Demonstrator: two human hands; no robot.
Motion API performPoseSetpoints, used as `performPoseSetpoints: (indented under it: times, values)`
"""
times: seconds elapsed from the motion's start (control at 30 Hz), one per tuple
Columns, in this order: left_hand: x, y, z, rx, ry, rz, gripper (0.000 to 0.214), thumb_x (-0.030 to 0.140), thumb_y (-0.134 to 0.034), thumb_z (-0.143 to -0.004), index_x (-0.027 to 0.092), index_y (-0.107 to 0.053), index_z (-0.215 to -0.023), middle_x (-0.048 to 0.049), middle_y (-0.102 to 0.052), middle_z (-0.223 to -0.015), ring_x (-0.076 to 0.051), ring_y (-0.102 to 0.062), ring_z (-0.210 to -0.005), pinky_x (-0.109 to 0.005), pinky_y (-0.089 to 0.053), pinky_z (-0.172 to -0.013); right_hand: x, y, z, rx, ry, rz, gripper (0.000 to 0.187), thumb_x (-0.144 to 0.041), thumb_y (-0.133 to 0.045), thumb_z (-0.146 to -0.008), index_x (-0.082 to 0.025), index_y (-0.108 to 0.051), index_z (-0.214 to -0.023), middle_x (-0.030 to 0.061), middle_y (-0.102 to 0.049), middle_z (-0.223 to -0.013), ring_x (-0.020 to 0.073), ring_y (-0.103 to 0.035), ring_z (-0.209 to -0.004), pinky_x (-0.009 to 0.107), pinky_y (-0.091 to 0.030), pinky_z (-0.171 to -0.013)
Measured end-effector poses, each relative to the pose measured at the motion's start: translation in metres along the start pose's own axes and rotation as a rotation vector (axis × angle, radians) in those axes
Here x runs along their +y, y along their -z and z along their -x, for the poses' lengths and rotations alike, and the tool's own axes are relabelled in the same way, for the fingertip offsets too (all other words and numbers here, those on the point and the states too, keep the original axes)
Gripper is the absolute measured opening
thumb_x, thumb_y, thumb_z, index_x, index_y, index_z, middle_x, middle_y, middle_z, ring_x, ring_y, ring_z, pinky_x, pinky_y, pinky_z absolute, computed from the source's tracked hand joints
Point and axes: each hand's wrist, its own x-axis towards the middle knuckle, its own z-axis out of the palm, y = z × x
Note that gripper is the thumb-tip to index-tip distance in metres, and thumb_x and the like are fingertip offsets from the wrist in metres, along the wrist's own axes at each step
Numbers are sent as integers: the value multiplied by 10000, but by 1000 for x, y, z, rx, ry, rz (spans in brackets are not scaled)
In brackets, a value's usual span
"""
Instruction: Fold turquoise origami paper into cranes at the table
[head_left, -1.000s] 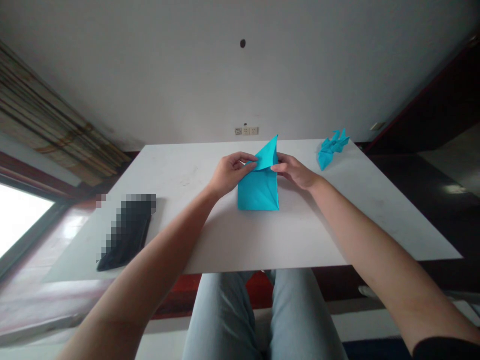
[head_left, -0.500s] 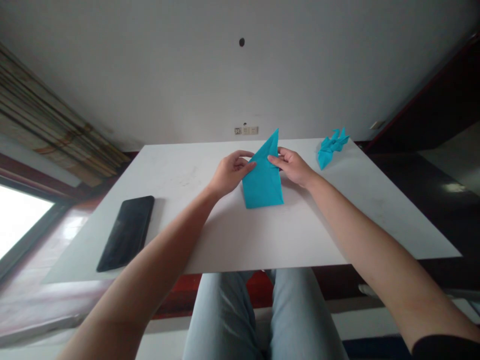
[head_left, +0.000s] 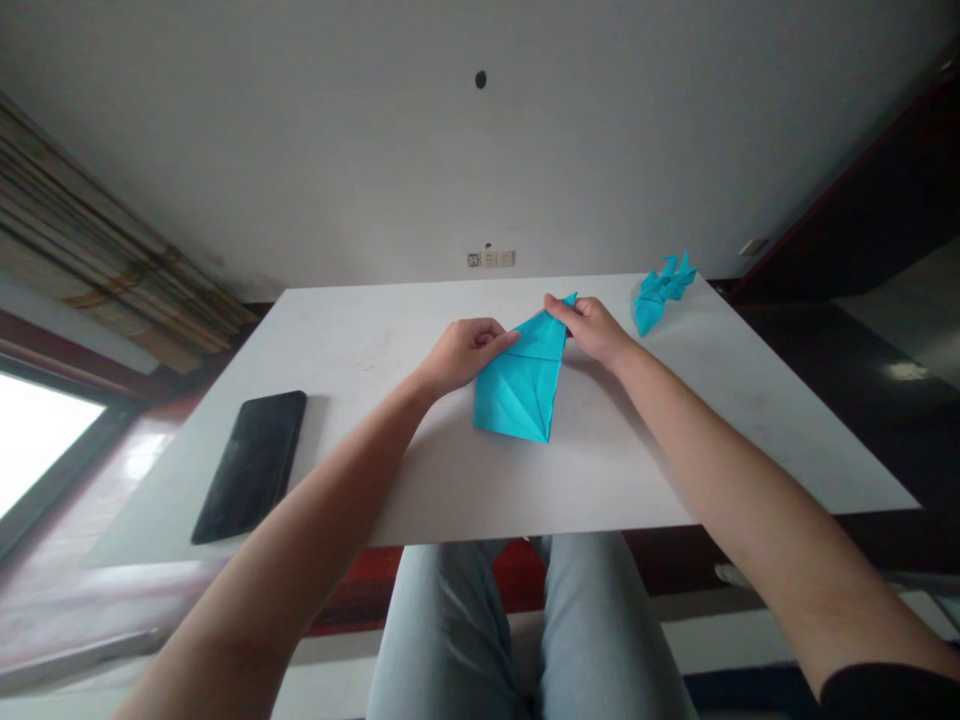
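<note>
A folded sheet of blue origami paper [head_left: 517, 390] is held between my two hands over the white table. Crease lines fan out across its face toward the lower right corner. My left hand [head_left: 472, 352] pinches its upper left edge, thumb on the near side and the other fingers partly hidden. At the top right corner my right hand [head_left: 589, 322] grips the paper between thumb and fingers, and a small tip pokes out above them.
Folded blue origami pieces [head_left: 660, 292] lie at the table's back right. A black smartphone [head_left: 251, 465] rests at the left. Behind the white table [head_left: 600, 490] rises a wall with sockets [head_left: 491, 259].
The pointed upper flap has come down, and the creased face of the paper now shows. My right hand has moved to the top corner; the paper's lower edge has tilted.
</note>
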Motion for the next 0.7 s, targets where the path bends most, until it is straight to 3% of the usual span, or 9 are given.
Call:
performPoseSetpoints:
  times: [0.23,0.4,0.5,0.57,0.63,0.7]
  values:
    - [-1,1,1,-26,-12,-29,554,717,-736,-990,207,-653,-790,-1,-569,-702,-143,-470,-682,-272,-335,-590,6,8,-6,46,-41,-34,829,-1079,-765,-763,-252,-726,-720,53,-743,-715,223,-719,-725,354,-601,-698]
    - [-6,0,-1,58,-27,1,451,623,-769,-1000,217,-645,-848,10,-578,-711,-136,-480,-671,-271,-333,-592,21,20,-14,192,7,10,767,-1017,-661,-927,-255,-744,-931,56,-736,-835,174,-639,-676,306,-522,-608]
    - [-10,2,-4,135,-28,136,343,530,-812,-1001,248,-677,-1141,72,-525,-650,-126,-419,-583,-269,-291,-574,30,26,-18,252,129,158,662,-891,-707,-993,-291,-750,-1270,67,-747,-1055,166,-598,-689,325,-531,-622]
    - [-12,3,-7,172,-39,201,375,520,-798,-1020,260,-689,-1267,70,-551,-655,-134,-436,-576,-274,-313,-583,33,25,-16,238,253,308,732,-798,-822,-956,-333,-689,-1506,95,-735,-1251,188,-614,-760,359,-575,-663]
    - [-12,4,-8,208,-52,215,371,559,-770,-1035,230,-760,-1206,0,-689,-771,-160,-570,-683,-289,-421,-648,32,22,-12,183,364,432,867,-716,-901,-921,-375,-614,-1665,123,-685,-1434,218,-646,-864,389,-620,-715]
    - [-12,5,-10,206,-28,237,427,607,-739,-1041,192,-822,-1101,-83,-815,-980,-210,-702,-886,-320,-533,-789,28,18,-6,120,431,508,848,-652,-905,-944,-405,-617,-1702,132,-628,-1536,236,-672,-946,413,-647,-770]
